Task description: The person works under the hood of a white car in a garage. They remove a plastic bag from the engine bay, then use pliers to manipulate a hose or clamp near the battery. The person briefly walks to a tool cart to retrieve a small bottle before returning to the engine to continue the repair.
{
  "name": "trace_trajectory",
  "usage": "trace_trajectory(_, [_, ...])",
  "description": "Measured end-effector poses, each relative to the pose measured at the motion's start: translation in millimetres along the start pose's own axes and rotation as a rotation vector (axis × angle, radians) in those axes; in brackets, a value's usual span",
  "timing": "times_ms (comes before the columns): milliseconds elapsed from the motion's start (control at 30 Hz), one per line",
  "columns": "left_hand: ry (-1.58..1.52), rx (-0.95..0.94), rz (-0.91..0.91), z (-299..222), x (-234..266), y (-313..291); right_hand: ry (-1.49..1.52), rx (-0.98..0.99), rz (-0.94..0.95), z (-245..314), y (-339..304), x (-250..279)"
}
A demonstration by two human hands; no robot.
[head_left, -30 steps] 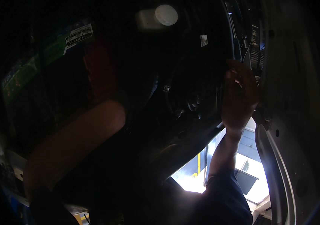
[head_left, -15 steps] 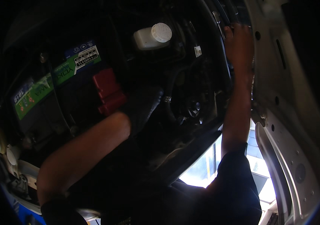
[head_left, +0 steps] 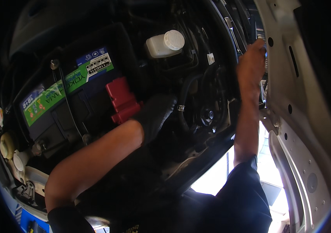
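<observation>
A black glove covers my left hand (head_left: 158,116), which reaches down into the dark engine bay just right of the red terminal cover (head_left: 122,100). Its fingers are lost in shadow. My bare right hand (head_left: 252,64) is at the far right edge of the bay, beside the hood's inner panel. The fingers are curled in; what they hold, if anything, is hidden. Close to it, a long shiny metal tool that looks like a wrench (head_left: 232,33) lies along the dark edge trim.
A car battery (head_left: 56,134) with a green and blue label sits at left under a thin hold-down rod. Beyond is a white fluid reservoir (head_left: 165,44) with a round cap. A clamped hose (head_left: 185,93) runs near my left hand. The pale hood panel (head_left: 290,97) rises along the right.
My right hand has drawn back slightly toward me and its fingers have curled in. My left hand keeps its place by the red cover. The whole view has shifted a little and brightened.
</observation>
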State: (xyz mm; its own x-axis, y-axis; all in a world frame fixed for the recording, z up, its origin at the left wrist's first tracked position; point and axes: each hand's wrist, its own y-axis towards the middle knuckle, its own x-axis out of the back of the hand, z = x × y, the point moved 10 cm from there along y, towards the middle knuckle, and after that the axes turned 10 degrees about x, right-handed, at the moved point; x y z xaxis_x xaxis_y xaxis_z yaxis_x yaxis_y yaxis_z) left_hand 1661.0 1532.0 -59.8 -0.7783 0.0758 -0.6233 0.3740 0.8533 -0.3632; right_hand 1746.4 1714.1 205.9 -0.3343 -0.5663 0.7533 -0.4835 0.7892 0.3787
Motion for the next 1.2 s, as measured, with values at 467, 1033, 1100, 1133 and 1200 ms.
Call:
trace_trajectory(467, [-0.085,-0.729,-0.097,-100.4,-8.9,-38.2,2.356,-0.161,0.092,80.6,-98.7,27.6])
trace_trajectory(1033, [0.241,-0.586,0.303,-120.5,-52.7,-59.2,2.470,0.105,0.053,80.3,-107.2,32.5])
trace_trajectory(1100, [0.313,-0.616,0.331,-136.3,-53.4,-70.4,2.359,0.181,-0.029,98.0,-107.0,54.7])
trace_trajectory(1133, [0.309,-0.682,0.335,-136.3,-54.8,-70.4,2.334,0.156,-0.048,97.5,-108.0,53.9])
trace_trajectory(1200, [0.258,-0.872,0.316,-136.2,-57.0,-69.7,2.289,0.117,-0.073,101.3,-106.9,55.7])
